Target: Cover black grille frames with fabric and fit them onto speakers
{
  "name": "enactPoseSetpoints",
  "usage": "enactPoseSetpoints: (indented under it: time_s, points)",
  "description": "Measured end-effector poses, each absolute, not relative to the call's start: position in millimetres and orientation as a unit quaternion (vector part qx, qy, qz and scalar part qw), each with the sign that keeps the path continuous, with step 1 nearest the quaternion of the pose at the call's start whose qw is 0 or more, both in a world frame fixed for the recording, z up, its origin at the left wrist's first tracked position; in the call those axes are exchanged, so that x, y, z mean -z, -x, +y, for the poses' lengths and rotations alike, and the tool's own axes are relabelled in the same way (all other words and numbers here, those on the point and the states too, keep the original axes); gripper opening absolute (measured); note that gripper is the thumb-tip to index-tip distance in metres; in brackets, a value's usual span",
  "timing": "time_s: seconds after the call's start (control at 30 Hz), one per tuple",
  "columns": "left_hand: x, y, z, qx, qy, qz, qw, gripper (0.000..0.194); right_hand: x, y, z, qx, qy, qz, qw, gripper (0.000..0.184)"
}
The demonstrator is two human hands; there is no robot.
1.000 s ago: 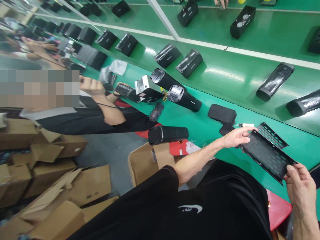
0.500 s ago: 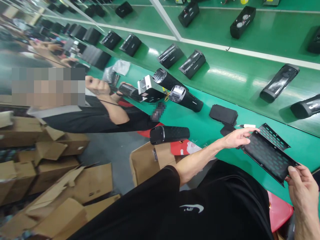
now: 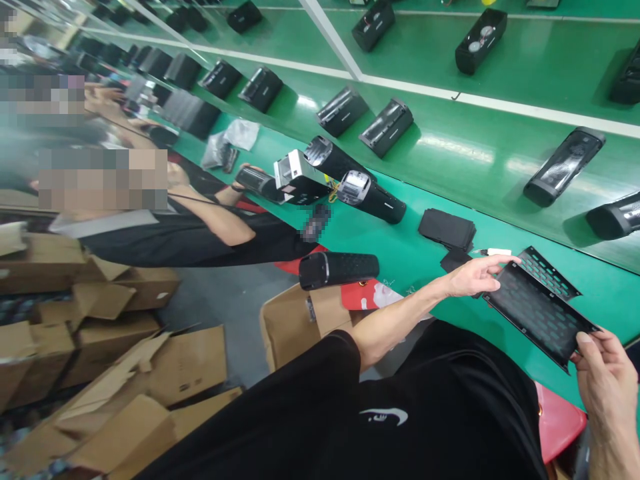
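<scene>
Between my two hands I hold a black speaker grille [image 3: 537, 313], a curved panel with slotted holes, tilted above the green table. My left hand [image 3: 475, 275] pinches its upper left end between thumb and fingers. At the lower right end, my right hand [image 3: 603, 360] grips the edge with the thumb on top. A second perforated grille [image 3: 549, 272] lies on the table just behind the held one. Left of it rests a stack of black fabric sheets [image 3: 447, 229], and a small white-labelled item [image 3: 499, 252] lies near my left fingers.
Black speaker housings [image 3: 387, 127] stand in rows on the green conveyor [image 3: 460, 157]. Two more housings [image 3: 373, 197] and a boxy device [image 3: 299, 177] are on the table. A finished-looking speaker [image 3: 339, 269] lies at the table edge. Cardboard boxes [image 3: 190, 363] and a co-worker [image 3: 200, 230] are at left.
My hands keep the grille almost still; the view has shifted slightly. The co-worker's raised hand has moved back towards the head. Speakers on the far belt have shifted a little.
</scene>
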State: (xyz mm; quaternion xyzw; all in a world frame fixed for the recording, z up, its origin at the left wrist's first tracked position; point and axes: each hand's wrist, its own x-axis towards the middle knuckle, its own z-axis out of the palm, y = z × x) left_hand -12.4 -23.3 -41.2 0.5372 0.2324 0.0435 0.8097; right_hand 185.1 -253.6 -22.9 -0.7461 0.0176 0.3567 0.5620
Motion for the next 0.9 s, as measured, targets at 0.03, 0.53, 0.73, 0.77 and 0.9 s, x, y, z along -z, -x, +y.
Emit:
enactPoseSetpoints:
  time_s: [0.03,0.53,0.73,0.77,0.9]
  points:
    - [40.8,12.3,-23.3,-0.043,-0.536,0.234,0.810,0.076,23.3,-185.2,-253.4,-0.357,0.746,0.021,0.562,0.052]
    - [44.1,12.6,-25.0,-0.048,-0.534,0.242,0.809,0.073,26.0,-185.2,-255.5,-0.358,0.752,0.018,0.553,0.053]
    - [47.5,11.7,-24.9,-0.057,-0.527,0.239,0.814,0.074,23.0,-184.5,-253.0,-0.359,0.749,0.007,0.557,0.052]
    - [48.8,11.2,-24.7,-0.060,-0.523,0.242,0.815,0.075,22.7,-184.7,-252.1,-0.361,0.744,0.010,0.562,0.052]
    - [56.9,7.2,-24.7,-0.100,-0.476,0.250,0.837,0.077,21.6,-185.2,-248.5,-0.375,0.718,0.018,0.587,0.051]
